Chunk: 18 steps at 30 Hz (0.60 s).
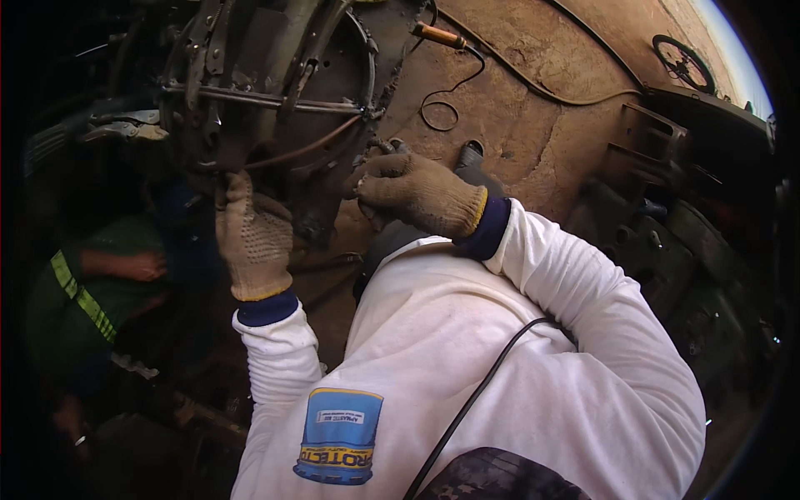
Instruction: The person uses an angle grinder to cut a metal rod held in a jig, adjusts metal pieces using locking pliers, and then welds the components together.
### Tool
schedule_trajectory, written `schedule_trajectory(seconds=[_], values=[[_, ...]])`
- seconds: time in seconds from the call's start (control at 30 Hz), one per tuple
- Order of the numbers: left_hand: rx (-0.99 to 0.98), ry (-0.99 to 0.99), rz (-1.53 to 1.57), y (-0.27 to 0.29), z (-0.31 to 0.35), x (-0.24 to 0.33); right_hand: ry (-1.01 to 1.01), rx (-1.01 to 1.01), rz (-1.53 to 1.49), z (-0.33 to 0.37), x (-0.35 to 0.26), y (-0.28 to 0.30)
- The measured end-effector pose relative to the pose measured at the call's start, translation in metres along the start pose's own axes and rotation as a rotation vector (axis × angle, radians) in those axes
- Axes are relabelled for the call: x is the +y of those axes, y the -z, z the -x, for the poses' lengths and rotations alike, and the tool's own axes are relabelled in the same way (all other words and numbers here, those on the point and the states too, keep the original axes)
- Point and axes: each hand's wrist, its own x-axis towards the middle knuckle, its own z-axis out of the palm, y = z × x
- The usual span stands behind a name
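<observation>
A dark metal frame point(267, 100) with a round rim and crossing bars stands ahead of me. My left hand point(254, 237), in a tan knitted glove with a yellow edge, reaches up to the frame's lower rim. Its fingers are pressed together there, and shadow hides what they grip. A thin brown curved rod point(312, 143) runs across the frame above it. My right hand point(421, 193), gloved alike, is curled beside the frame's right lower edge. A small dark metal piece point(387, 145) shows by its fingers; I cannot tell whether it is held.
Locking pliers point(125, 125) are at the frame's left. At lower left, another person's bare hand point(148, 266) and green clothing with a reflective stripe point(83, 296) show. An orange-handled tool point(440, 36) with a cord lies on the brown ground. Dark metal parts point(683, 242) fill the right.
</observation>
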Motion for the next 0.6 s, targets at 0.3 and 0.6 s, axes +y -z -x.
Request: schedule_trajectory(seconds=[0.3,0.6], values=[[0.058,-0.037,-0.085,0.02,-0.009,-0.008,-0.159,0.17,-0.131,0.042,0.032,0.065],[0.149,-0.052,-0.177,-0.01,-0.005,-0.006,-0.19,0.374,-0.048,0.075,0.075,0.117]])
